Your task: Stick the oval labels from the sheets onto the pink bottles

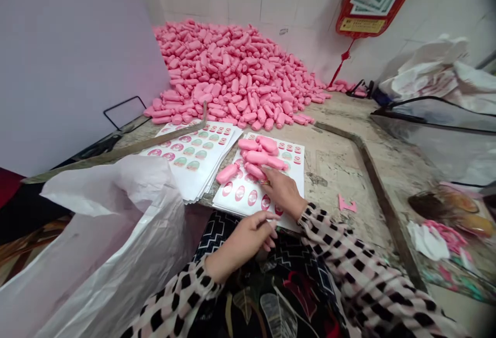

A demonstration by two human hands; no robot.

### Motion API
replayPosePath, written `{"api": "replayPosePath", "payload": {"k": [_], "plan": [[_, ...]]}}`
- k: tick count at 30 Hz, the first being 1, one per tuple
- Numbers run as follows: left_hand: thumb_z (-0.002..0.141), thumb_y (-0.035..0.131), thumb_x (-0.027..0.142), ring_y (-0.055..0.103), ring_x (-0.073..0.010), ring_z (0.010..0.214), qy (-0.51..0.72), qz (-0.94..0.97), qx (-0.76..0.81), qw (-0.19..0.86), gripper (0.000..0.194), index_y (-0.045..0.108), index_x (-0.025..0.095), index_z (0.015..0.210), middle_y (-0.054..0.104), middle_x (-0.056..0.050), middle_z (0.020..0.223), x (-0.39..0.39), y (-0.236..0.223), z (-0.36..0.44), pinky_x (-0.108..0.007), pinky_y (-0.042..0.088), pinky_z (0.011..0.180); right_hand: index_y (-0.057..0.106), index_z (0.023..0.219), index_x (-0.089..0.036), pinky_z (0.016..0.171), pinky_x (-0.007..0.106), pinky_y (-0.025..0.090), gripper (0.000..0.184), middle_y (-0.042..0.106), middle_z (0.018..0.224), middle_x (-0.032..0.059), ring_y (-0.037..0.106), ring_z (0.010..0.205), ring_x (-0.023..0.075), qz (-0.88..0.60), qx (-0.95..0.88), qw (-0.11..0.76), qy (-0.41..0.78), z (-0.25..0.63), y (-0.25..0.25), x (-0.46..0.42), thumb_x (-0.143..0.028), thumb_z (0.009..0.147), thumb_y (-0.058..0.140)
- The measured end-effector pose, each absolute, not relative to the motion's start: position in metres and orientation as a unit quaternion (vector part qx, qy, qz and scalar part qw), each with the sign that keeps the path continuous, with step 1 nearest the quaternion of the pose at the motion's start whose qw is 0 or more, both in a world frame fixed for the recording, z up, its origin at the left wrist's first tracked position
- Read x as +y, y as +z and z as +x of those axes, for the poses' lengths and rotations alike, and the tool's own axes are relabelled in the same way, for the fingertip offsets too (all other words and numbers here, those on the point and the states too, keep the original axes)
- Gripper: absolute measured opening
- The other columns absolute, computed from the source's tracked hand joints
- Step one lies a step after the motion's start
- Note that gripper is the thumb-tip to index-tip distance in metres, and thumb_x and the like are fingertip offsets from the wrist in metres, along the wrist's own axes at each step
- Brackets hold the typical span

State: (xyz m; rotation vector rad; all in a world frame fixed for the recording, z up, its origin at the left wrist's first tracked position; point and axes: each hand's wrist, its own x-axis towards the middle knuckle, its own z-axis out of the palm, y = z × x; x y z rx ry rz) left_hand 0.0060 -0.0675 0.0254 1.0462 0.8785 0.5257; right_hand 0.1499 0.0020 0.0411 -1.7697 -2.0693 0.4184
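Observation:
A small heap of pink sausage-shaped plastic pieces (258, 157) lies on a sheet of round and oval stickers (236, 201) before me. My right hand (282, 190) reaches over that sheet, its fingers closed round the near end of one pink piece (254, 171). Closer to my lap, my left hand (256, 232) hovers at the sheet's front edge with loosely bent fingers, and nothing shows in it. To the left rests another stack of sticker sheets (189, 172).
A large pile of pink pieces (232, 74) leans against the wall. Wooden strips (372, 172) edge the work area on both sides. A white plastic bag (112, 229) hangs at left. A flat pink piece (346, 203) and a clear bag (437, 126) lie right.

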Motion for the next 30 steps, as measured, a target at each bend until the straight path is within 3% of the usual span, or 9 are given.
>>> {"api": "replayPosePath", "payload": {"k": [5,9,11,15,19,22,25,30], "plan": [[0.079,0.059,0.036,0.062,-0.0159,0.087,0.406,0.289,0.373,0.783,0.045,0.048,0.021,0.120,0.060,-0.009,0.109,-0.059,0.033,0.011,-0.032,0.046,0.082,0.058,0.102,-0.022,0.061,0.025,0.042,0.031,0.061,0.077,-0.0009,0.054,0.063,0.0126,-0.575,-0.499,0.452,0.465,0.154,0.034,-0.053,-0.043,0.079,0.053],[0.079,0.059,0.036,0.059,-0.0199,0.099,0.426,0.244,0.314,0.813,0.033,0.057,0.016,0.105,0.061,-0.011,0.111,-0.060,0.037,0.017,-0.034,0.044,0.089,0.058,0.103,-0.022,0.076,0.027,0.043,0.030,0.062,0.085,-0.0001,0.055,0.079,0.0130,-0.514,-0.467,0.443,0.567,0.149,0.035,-0.101,-0.041,0.079,0.057],[0.079,0.059,0.034,0.060,-0.0203,0.096,0.416,0.257,0.320,0.812,0.031,0.056,0.014,0.102,0.063,-0.011,0.105,-0.059,0.038,0.015,-0.035,0.045,0.086,0.057,0.108,-0.023,0.079,0.029,0.042,0.035,0.062,0.092,0.0015,0.055,0.085,0.0148,-0.545,-0.503,0.406,0.533,0.158,0.037,-0.110,-0.042,0.079,0.056],[0.074,0.063,0.031,0.063,-0.0160,0.077,0.382,0.355,0.393,0.757,0.030,0.051,0.017,0.098,0.065,-0.004,0.089,-0.054,0.039,0.005,-0.033,0.049,0.077,0.064,0.097,-0.023,0.075,0.030,0.040,0.031,0.060,0.089,0.0030,0.055,0.084,0.0170,-0.699,-0.568,0.320,0.295,0.188,0.035,-0.102,-0.044,0.086,0.042],[0.071,0.061,0.030,0.059,-0.0164,0.071,0.267,0.619,0.488,0.555,0.022,0.054,0.019,0.089,0.061,0.002,0.075,-0.053,0.038,0.000,-0.033,0.048,0.071,0.063,0.093,-0.024,0.067,0.027,0.036,0.027,0.060,0.088,0.0029,0.055,0.080,0.0167,-0.760,-0.604,0.205,0.124,0.197,0.031,-0.090,-0.039,0.087,0.041],[0.078,0.051,0.025,0.057,-0.0200,0.095,0.199,0.787,0.436,0.389,0.025,0.058,0.022,0.102,0.062,-0.003,0.101,-0.057,0.037,0.002,-0.036,0.043,0.087,0.061,0.093,-0.024,0.062,0.026,0.033,0.026,0.059,0.089,0.0028,0.055,0.079,0.0160,-0.773,-0.611,0.154,0.075,0.190,0.030,-0.087,-0.037,0.089,0.039],[0.080,0.047,0.021,0.046,-0.0229,0.117,0.138,0.860,0.390,0.300,0.045,0.047,0.025,0.125,0.045,-0.007,0.133,-0.062,0.032,0.005,-0.037,0.037,0.096,0.061,0.091,-0.024,0.059,0.026,0.030,0.026,0.058,0.090,0.0025,0.054,0.076,0.0152,-0.780,-0.611,0.121,0.062,0.184,0.030,-0.085,-0.038,0.089,0.039],[0.078,0.050,0.019,0.053,-0.0278,0.110,0.032,0.896,0.374,0.236,0.056,0.040,0.032,0.131,0.015,-0.008,0.149,-0.067,0.022,0.008,-0.041,0.043,0.088,0.060,0.090,-0.024,0.058,0.026,0.029,0.024,0.058,0.090,0.0020,0.054,0.076,0.0145,-0.770,-0.629,0.096,0.055,0.183,0.034,-0.083,-0.036,0.090,0.039]]}}
